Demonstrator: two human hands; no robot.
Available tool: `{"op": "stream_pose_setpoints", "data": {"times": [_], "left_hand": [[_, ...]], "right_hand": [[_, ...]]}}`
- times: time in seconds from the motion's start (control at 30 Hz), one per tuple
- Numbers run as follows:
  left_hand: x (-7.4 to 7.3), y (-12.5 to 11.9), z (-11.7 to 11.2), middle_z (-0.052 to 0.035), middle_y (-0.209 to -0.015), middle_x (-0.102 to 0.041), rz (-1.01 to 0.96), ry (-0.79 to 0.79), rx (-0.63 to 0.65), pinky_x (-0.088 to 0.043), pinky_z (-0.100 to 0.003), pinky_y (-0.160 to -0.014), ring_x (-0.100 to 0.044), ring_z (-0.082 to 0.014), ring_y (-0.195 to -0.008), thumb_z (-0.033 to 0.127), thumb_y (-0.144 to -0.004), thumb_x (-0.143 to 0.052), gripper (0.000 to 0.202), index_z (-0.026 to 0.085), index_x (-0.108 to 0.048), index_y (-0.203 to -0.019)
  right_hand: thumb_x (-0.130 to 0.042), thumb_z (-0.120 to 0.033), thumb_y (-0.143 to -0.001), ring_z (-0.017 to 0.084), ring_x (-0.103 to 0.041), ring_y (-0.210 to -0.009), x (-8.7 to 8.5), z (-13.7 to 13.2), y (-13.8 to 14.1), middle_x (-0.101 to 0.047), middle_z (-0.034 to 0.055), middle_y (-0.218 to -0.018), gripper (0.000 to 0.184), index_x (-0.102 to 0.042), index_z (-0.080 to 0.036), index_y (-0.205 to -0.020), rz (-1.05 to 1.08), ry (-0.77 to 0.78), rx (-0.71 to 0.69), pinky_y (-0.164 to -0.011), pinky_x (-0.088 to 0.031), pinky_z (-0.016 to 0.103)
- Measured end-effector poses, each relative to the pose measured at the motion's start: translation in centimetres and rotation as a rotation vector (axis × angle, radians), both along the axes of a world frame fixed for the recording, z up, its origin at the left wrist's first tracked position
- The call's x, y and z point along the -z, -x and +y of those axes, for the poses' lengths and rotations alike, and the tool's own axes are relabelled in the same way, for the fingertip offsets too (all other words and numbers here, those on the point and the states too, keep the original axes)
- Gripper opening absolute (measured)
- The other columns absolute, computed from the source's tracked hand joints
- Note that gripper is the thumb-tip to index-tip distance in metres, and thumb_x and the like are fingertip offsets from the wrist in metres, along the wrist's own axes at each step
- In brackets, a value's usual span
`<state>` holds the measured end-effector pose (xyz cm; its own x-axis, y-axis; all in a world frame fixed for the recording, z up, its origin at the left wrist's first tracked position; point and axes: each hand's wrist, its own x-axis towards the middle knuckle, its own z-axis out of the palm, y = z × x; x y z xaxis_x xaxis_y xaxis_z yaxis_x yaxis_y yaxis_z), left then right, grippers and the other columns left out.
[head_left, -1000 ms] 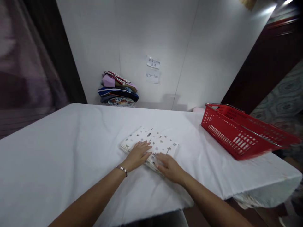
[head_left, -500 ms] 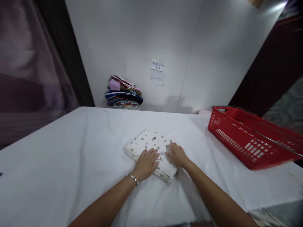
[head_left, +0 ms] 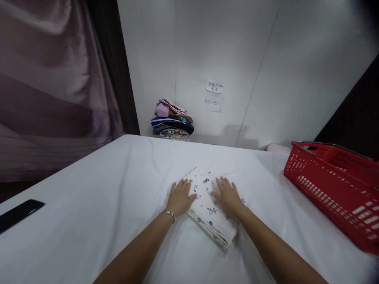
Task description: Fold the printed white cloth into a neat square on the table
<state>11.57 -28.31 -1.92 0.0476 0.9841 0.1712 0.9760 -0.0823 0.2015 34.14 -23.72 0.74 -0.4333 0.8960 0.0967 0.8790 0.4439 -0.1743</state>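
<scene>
A folded white cloth with small dark prints (head_left: 207, 205) lies on the white-covered table (head_left: 103, 205) in front of me. My left hand (head_left: 180, 195) rests flat on its left part, fingers stretched out, a thin bracelet at the wrist. My right hand (head_left: 227, 195) lies flat on the cloth's right part, fingers spread. Both palms press down on the cloth and neither hand grips it.
A red plastic basket (head_left: 334, 189) stands at the right of the table. A pile of folded colourful clothes (head_left: 172, 120) sits at the far edge against the white wall, below two paper notes (head_left: 213, 94). A dark phone (head_left: 19, 213) lies at the left. A curtain (head_left: 53, 86) hangs at the left.
My view has turned to the left, so the basket has slid toward the right edge and the phone has come into sight. My right hand has moved up and to the right over the cloth.
</scene>
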Motion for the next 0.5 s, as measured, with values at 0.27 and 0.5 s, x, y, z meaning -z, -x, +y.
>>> {"op": "stream_pose_setpoints", "data": {"times": [0.27, 0.5], "left_hand": [[-0.1, 0.0, -0.2, -0.0077, -0.143, -0.032, 0.024, -0.032, 0.002, -0.012, -0.048, -0.108, -0.023, -0.0249, -0.133, 0.051, -0.085, -0.033, 0.056, 0.02, -0.04, -0.131], [-0.6, 0.1, -0.1, -0.0077, -0.143, -0.033, -0.028, 0.021, 0.014, -0.013, -0.049, -0.108, -0.023, -0.0255, -0.134, 0.052, -0.084, -0.036, 0.056, 0.022, -0.042, -0.13]], "right_hand": [[-0.024, -0.055, -0.089, 0.024, -0.01, -0.136, 0.3, 5.5, 7.6, -0.017, 0.0091, -0.148, 0.065, -0.026, -0.014, -0.14, 0.023, 0.074, -0.146, -0.107, -0.008, 0.046], [-0.029, -0.052, -0.088, 0.024, -0.015, -0.135, 0.8, 5.8, 6.1, -0.021, 0.0087, -0.147, 0.06, -0.03, -0.018, -0.138, 0.014, 0.164, -0.171, -0.106, -0.012, 0.046]]}}
